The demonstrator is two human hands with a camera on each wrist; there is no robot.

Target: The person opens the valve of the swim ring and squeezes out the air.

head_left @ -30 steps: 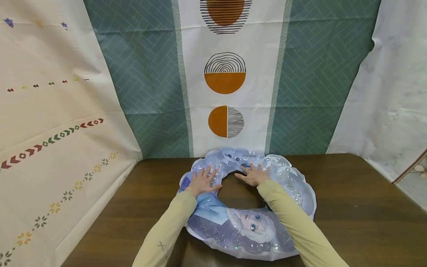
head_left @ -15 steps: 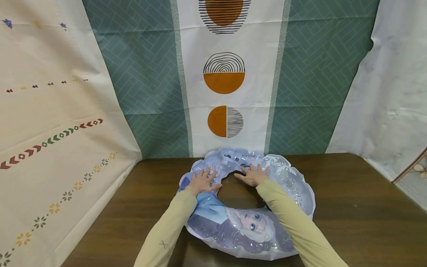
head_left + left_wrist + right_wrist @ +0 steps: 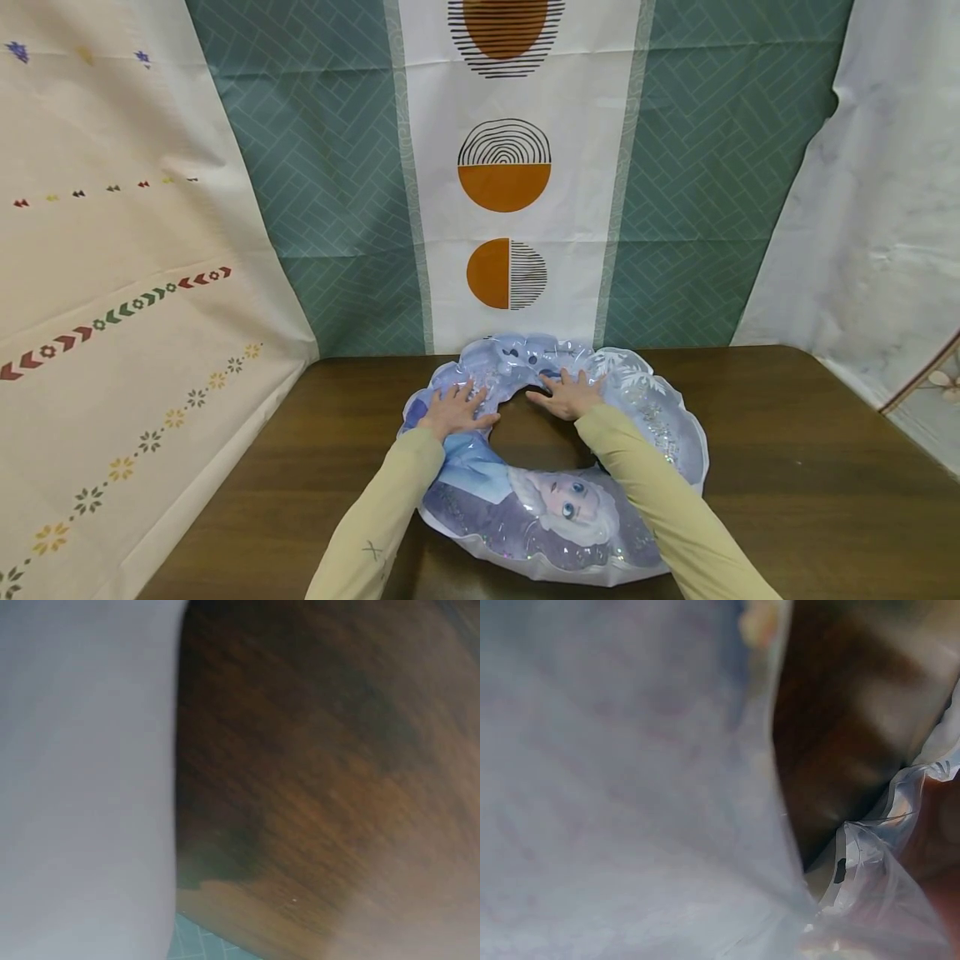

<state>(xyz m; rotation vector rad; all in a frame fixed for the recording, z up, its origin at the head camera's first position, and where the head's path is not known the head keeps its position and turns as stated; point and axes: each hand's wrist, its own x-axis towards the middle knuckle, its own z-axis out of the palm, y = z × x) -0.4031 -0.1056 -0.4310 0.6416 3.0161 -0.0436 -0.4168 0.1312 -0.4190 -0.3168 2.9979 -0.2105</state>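
Note:
An inflated swim ring (image 3: 525, 517), pale blue and purple with a printed cartoon figure and glitter, lies on the brown table. On its left upper side rests my left hand (image 3: 455, 412), fingers spread straight. My right hand (image 3: 572, 395) lies across the ring's far inner edge, its fingers also spread and the thumb reaching over the central hole. In the left wrist view a blurred pale surface fills the left side beside the wood. The right wrist view looks closely at the ring's clear, crinkled plastic (image 3: 870, 862), with wood showing through the hole.
The dark wooden table (image 3: 795, 467) extends to both sides of the ring. Behind it hangs a green and white patterned cloth (image 3: 517, 225). A cream printed cloth (image 3: 150, 333) borders the left side, and a whitish cloth (image 3: 885, 208) the right.

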